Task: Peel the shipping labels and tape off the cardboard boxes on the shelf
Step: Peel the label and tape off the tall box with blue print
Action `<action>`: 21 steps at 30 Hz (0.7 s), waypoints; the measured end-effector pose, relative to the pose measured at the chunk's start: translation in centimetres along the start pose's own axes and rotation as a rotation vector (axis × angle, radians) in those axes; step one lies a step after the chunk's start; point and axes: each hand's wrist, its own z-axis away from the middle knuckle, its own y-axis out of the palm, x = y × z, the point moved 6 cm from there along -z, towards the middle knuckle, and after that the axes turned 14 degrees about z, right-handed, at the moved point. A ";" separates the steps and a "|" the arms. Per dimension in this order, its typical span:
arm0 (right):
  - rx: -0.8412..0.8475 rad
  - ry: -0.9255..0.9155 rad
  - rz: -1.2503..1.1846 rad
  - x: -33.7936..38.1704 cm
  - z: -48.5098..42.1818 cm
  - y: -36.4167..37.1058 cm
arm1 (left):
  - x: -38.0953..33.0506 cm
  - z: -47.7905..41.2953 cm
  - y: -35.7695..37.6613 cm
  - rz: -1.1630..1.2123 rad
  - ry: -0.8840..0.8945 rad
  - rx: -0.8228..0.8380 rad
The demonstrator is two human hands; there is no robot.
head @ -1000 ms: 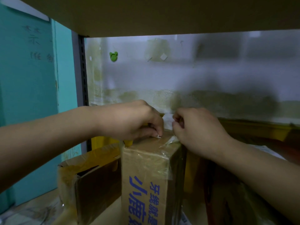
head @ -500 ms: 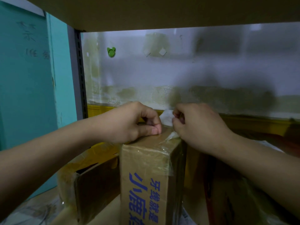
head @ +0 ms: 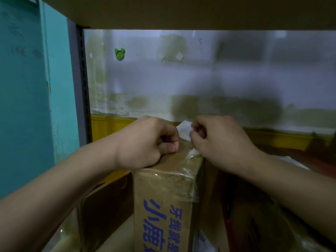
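left hand (head: 145,142) fist curled, pressing down on top of the upright cardboard box (head: 167,197) on the shelf, probably to steady it; right hand (head: 216,142) fingers pinch the white label (head: 184,130) lifted at the top back edge, peel just underway

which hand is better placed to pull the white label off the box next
Right. The right hand pinches the lifted white label at the far top edge of the box, so it can probably pull. The left hand rests curled on the box top, better suited to steadying it.
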 end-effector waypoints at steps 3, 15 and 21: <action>0.001 0.004 -0.008 0.1 -0.1 0.0 | 0.1 0.2 0.0 0.013 -0.006 -0.021; 0.015 -0.007 -0.012 -0.2 -0.1 0.2 | 0.0 -0.4 0.6 -0.008 0.007 0.022; 0.032 -0.011 -0.006 -0.3 0.0 0.3 | 0.5 -0.7 0.8 0.019 -0.004 0.045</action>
